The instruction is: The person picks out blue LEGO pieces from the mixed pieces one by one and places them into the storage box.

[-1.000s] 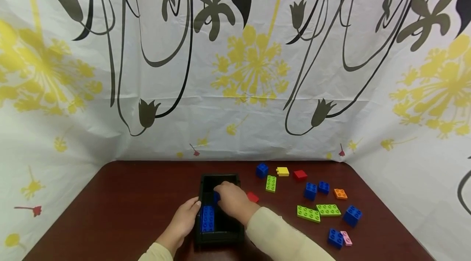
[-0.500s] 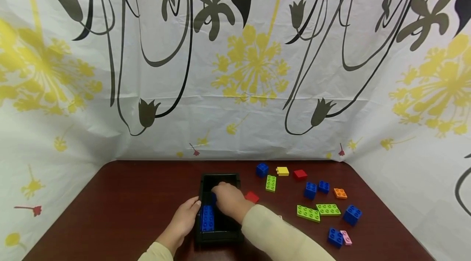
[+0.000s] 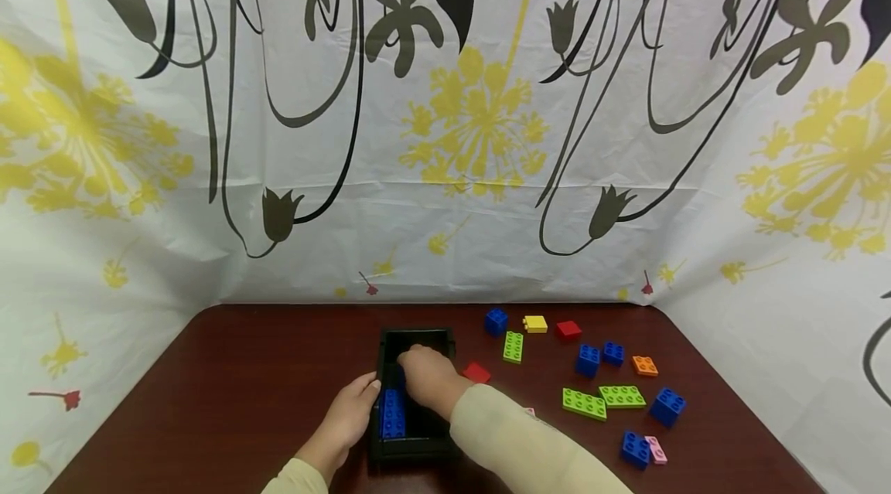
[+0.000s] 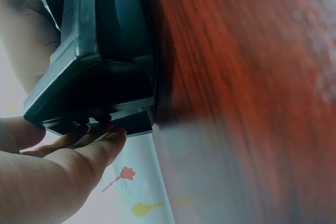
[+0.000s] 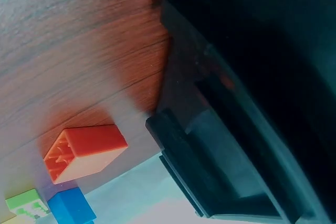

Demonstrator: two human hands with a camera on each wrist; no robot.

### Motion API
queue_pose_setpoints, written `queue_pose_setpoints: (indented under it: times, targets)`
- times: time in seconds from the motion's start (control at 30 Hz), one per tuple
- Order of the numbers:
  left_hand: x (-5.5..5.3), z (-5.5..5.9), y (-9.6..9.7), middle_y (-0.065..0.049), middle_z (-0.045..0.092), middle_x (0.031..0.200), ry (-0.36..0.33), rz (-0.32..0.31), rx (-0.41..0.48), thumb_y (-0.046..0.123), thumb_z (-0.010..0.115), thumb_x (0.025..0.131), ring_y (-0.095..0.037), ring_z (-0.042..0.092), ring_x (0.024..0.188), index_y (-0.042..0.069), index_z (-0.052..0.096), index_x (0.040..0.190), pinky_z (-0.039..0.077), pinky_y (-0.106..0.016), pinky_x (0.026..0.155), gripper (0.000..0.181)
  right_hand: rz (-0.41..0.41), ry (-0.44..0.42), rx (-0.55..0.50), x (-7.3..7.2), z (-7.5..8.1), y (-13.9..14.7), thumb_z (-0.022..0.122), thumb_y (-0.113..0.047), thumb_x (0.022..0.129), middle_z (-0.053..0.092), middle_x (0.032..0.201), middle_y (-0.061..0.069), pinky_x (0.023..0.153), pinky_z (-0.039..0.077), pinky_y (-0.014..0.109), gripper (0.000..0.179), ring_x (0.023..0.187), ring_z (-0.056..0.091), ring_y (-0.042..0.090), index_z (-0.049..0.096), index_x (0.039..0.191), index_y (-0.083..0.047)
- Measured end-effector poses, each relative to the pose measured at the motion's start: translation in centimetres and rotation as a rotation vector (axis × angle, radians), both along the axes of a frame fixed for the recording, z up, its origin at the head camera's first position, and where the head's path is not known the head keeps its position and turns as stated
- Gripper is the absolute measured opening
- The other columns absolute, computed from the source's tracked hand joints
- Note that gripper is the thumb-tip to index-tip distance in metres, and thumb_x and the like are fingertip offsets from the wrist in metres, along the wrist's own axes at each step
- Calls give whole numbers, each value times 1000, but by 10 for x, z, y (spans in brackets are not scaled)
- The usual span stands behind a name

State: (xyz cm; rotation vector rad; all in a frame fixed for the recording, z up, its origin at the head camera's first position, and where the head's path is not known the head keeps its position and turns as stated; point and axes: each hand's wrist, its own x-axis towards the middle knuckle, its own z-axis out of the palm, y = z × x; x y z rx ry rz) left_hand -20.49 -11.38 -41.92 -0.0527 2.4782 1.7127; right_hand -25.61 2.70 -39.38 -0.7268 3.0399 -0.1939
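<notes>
A black plastic bin (image 3: 418, 449) stands on the table in front of me. My left hand (image 3: 348, 415) grips its left side, the thumb at the rim; in the left wrist view the fingers (image 4: 107, 148) lie against the outer wall under the lip. Inside the bin, my right hand (image 3: 428, 378) has its fingers bent down, pinching a dark blue toy brick (image 3: 400, 379) that the hand mostly covers. Just nearer me, a long blue studded brick (image 3: 393, 414) lies along the left wall. The right wrist view shows the bin wall (image 5: 226, 114) but not the hand.
Right of the bin lies a red brick (image 3: 476, 373). Farther right are several blue bricks (image 3: 668, 407), green bricks (image 3: 583, 403), a yellow brick (image 3: 534, 324), an orange brick (image 3: 644, 366) and a pink brick (image 3: 655, 450). A patterned curtain (image 3: 445, 247) hangs behind the table.
My right hand has shifted slightly left inside the bin, taking the blue brick toward the left wall. More of the red brick shows now. The left hand and bin stay put.
</notes>
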Motion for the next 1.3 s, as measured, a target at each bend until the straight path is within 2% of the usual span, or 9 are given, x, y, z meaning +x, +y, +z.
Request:
queue_pose_setpoints:
  times: [0.67, 1.1, 1.3]
  targets:
    - [0, -3, 0, -31, 41, 142, 27, 8, 8, 24, 39, 105, -50, 34, 132, -10, 41, 140, 34, -64, 102, 49, 38, -11, 23, -7, -11, -6, 60, -8, 94, 64, 122, 8, 88, 53, 31, 31, 110, 61, 20, 65, 124, -9]
    - [1, -2, 1, -31, 43, 141, 46, 13, 18, 22, 38, 104, -49, 36, 132, -10, 43, 138, 34, -62, 103, 47, 42, 8, 42, -12, -21, -10, 63, -10, 92, 65, 111, 6, 79, 56, 31, 28, 98, 64, 18, 67, 120, -12]
    - [1, -2, 0, -32, 41, 142, 33, 6, 18, 22, 38, 105, -51, 34, 132, -10, 42, 140, 34, -63, 103, 48, 42, -27, 52, -11, -24, -12, 60, -13, 95, 64, 114, 5, 79, 56, 32, 26, 100, 64, 19, 68, 120, -14]
